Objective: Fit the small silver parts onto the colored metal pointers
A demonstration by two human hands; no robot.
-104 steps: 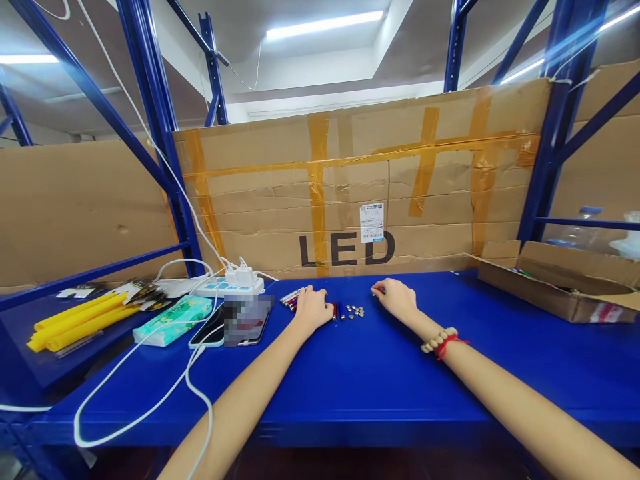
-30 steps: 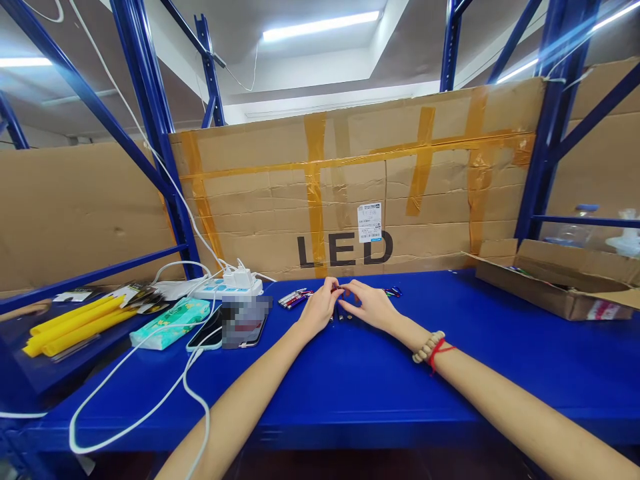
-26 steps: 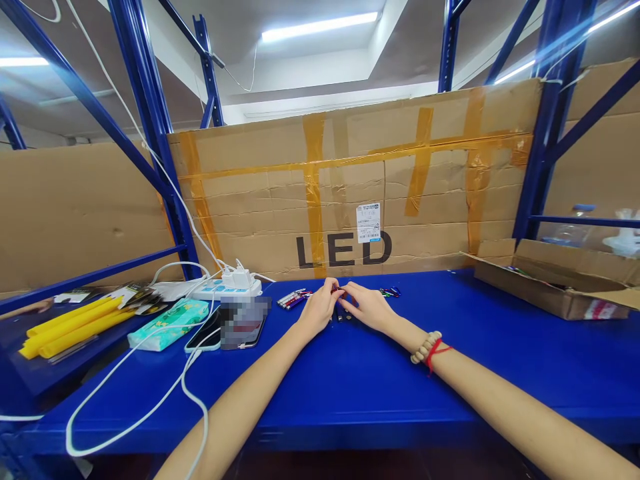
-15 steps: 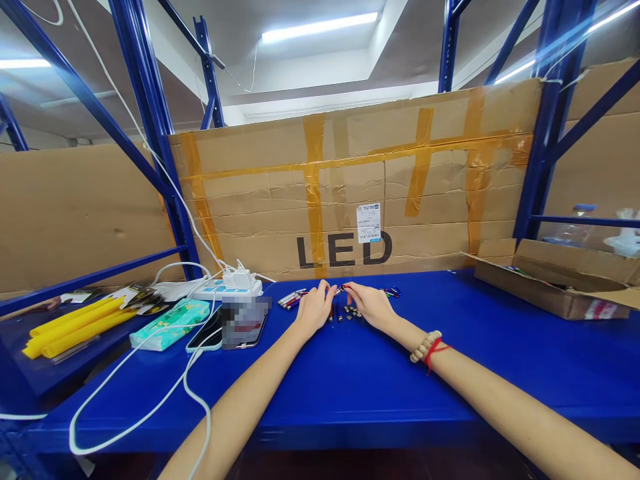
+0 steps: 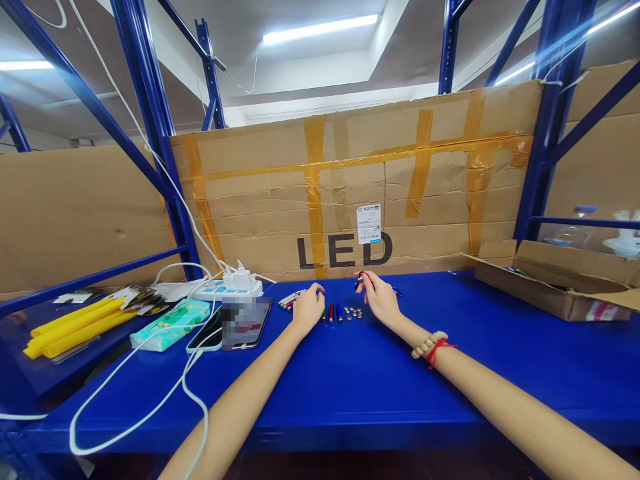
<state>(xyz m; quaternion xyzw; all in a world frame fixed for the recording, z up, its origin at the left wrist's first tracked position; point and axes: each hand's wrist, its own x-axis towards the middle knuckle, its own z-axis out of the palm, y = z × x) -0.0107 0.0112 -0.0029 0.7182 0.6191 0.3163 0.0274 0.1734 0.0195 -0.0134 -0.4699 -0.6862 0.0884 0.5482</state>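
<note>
Brown cardboard, a large upright panel crossed with amber tape (image 5: 250, 213), stands along the far side of the smooth blue tabletop (image 5: 370, 387), which has no raised lip that we can see at its near side, so anything round sent rolling by a knock could reach the floor. On the left, a long, looped white cable (image 5: 204, 400) overlaps our left forearm in view; if it does touch, a quick pull back could drag the flat, dark-screened phone (image 5: 259, 325) beside it. Our right hand (image 5: 384, 303) is closed narrowly, thumb and fingers pinching a small, dark, shiny piece with a red cord (image 5: 361, 282) above the far part of the table; a loose pinch could let it drop. Our left hand (image 5: 309, 311) rests with curled fingers just left of the row of short, shiny, coloured cylinders (image 5: 331, 313); we cannot tell whether it grips anything. Those cylinders lie side by side between our hands, and a sideways nudge from the left fingers could roll them into the small, round, silver discs (image 5: 355, 313) on their right, scattering pieces that look easy to lose.
</note>
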